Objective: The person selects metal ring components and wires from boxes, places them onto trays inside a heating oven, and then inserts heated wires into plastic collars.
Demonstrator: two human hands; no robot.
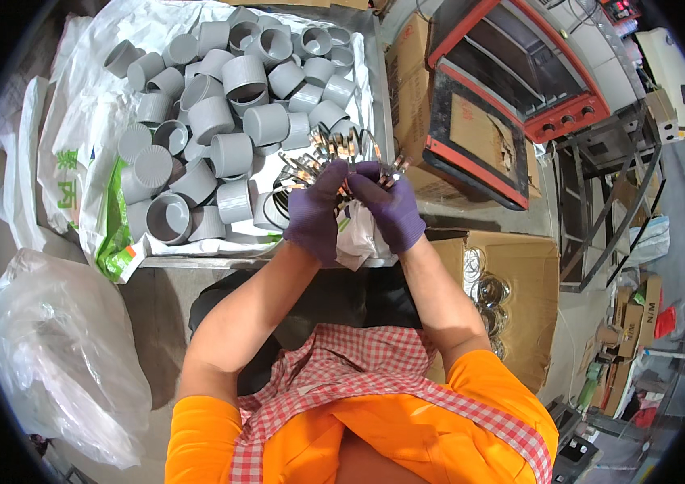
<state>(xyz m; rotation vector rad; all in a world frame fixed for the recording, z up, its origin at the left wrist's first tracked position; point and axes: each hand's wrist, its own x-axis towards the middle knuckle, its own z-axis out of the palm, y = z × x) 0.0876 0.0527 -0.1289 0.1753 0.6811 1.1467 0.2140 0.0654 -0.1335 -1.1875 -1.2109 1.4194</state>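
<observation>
Both my hands wear purple knit gloves and meet at the right front part of the work surface. My left hand (314, 216) is closed on a bunch of thin, shiny metal rings (341, 148), which look like hose clamps. Close beside it, my right hand (392, 208) pinches the right side of the same bunch, thumb toward the left hand. More of the rings spread out to the left of my left hand. Grey plastic pipe caps (229, 155) lie in a heap just beyond and to the left. Between and below the hands hangs a piece of white plastic (356, 238).
White and green plastic sacking (76, 153) lies under the caps. A clear plastic bag (60, 355) bulges at left. On the right stand an open cardboard box (532, 278) holding metal rings and a red-framed oven (520, 64) with its door down. A black metal frame (613, 210) stands farther right.
</observation>
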